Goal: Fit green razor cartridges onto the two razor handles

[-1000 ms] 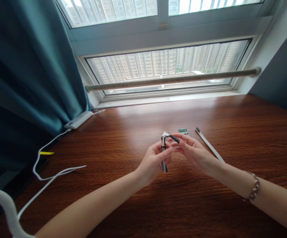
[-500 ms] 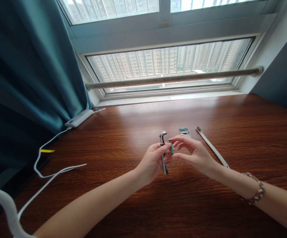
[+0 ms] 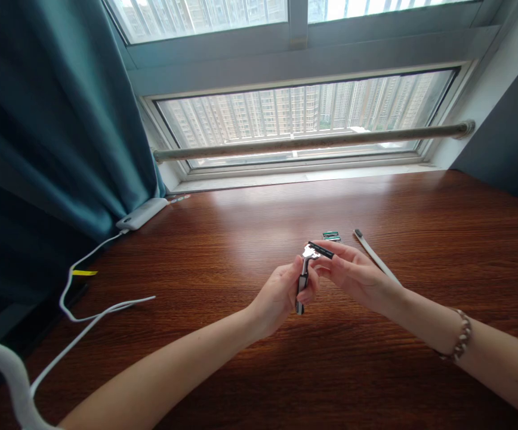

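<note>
My left hand (image 3: 281,295) is closed round a silver and black razor handle (image 3: 302,283), holding it upright above the brown wooden table (image 3: 223,251). My right hand (image 3: 352,275) pinches a dark razor cartridge (image 3: 320,249) against the top of the handle. Just beyond my right fingers, green spare cartridges (image 3: 331,236) lie on the table. A long white toothbrush (image 3: 373,255) lies to their right, partly hidden by my right hand. A beaded bracelet (image 3: 458,340) is on my right wrist.
A white power bank (image 3: 141,215) lies at the table's back left by the teal curtain (image 3: 53,131). Its white cable (image 3: 89,316) trails over the left edge. A metal rail (image 3: 313,142) runs along the window at the back.
Half a second ago my right hand held the cartridge apart, beside the handle. Now the cartridge sits against the handle's head, and the handle has shifted slightly right.
</note>
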{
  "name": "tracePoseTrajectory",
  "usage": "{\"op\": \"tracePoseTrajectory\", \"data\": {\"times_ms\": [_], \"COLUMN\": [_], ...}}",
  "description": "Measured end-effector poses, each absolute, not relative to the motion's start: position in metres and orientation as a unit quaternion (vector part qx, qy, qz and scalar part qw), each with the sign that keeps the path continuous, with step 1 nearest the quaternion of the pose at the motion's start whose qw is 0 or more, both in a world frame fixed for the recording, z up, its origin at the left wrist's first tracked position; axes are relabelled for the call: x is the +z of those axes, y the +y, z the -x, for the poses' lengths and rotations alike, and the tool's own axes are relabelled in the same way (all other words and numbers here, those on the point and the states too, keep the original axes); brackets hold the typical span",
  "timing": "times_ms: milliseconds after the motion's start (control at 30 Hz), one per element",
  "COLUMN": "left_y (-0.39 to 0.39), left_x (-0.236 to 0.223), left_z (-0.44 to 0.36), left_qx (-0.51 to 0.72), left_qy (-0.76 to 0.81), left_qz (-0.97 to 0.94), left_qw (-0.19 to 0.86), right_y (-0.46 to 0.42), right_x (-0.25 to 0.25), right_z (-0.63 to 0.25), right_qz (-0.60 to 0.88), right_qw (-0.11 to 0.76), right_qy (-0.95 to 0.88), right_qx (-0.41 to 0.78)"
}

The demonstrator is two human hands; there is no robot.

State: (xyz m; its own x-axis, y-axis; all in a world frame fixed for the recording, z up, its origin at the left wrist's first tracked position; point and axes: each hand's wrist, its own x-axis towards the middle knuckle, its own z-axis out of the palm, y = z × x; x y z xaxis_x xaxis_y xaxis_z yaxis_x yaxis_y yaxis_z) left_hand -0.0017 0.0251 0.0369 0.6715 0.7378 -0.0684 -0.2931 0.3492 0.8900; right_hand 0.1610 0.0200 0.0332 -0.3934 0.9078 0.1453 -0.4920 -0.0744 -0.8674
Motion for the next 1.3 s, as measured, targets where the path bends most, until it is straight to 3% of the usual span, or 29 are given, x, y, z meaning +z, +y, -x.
{"op": "tracePoseTrajectory", "data": {"times_ms": [1300], "left_y": [0.0166], "left_x": [0.0380], "left_z": [0.0064], "left_qx": [0.279], "left_qy": [0.237], "left_qz": [-0.567], "left_qw": [0.738], "right_y": [0.0228], "right_x": [0.0280], "right_z": [-0.1703], "right_qz": [0.200], "right_qw": [0.459], "right_qy": [-0.499], "right_qx": [0.707]}}
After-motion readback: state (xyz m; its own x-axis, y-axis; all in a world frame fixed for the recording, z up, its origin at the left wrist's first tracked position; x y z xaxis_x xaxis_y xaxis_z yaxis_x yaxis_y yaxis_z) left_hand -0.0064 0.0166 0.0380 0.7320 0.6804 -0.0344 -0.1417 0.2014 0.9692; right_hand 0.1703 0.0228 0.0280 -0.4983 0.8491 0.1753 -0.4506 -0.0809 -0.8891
